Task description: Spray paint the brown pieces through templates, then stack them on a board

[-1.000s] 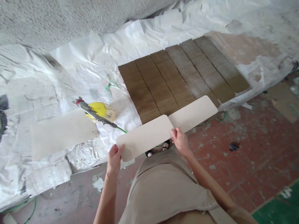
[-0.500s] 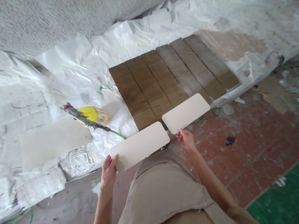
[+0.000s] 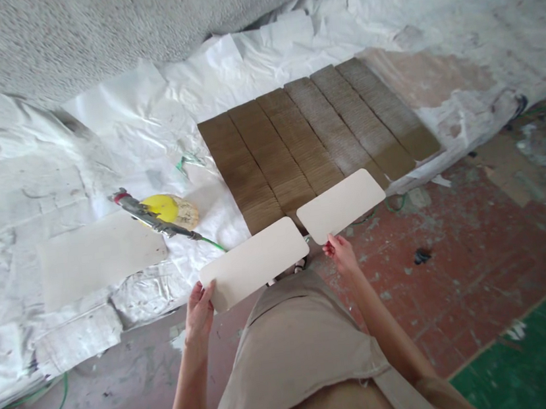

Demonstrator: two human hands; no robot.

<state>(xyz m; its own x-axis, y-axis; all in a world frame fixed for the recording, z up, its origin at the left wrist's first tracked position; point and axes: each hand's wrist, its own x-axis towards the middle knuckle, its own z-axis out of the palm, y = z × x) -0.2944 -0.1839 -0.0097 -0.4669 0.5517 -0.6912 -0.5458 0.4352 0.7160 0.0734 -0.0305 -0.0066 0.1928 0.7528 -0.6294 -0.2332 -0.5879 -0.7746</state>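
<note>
My left hand [image 3: 200, 305] is closed on the lower left end of a cream rectangular panel with rounded corners [image 3: 257, 263]. A second cream panel [image 3: 341, 206] of like shape is pinched at its lower left corner by my right hand [image 3: 340, 252]. Both panels are held up flat, a narrow gap between their near ends. Behind them on the sheeted bench lies a row of several brown grooved boards [image 3: 274, 151], the right ones dusted whitish. The panels hide part of the boards' front edge.
A spray gun [image 3: 152, 216] with a green hose lies by a yellow-topped round container [image 3: 169, 209] at left. Crumpled white plastic sheeting [image 3: 131, 142] covers the bench below a rough grey wall [image 3: 83, 35]. A dark scrap [image 3: 421, 256] lies on the red floor [image 3: 403, 294].
The view has shifted very slightly. Both hands keep their hold, and the left panel's right end is a touch higher.
</note>
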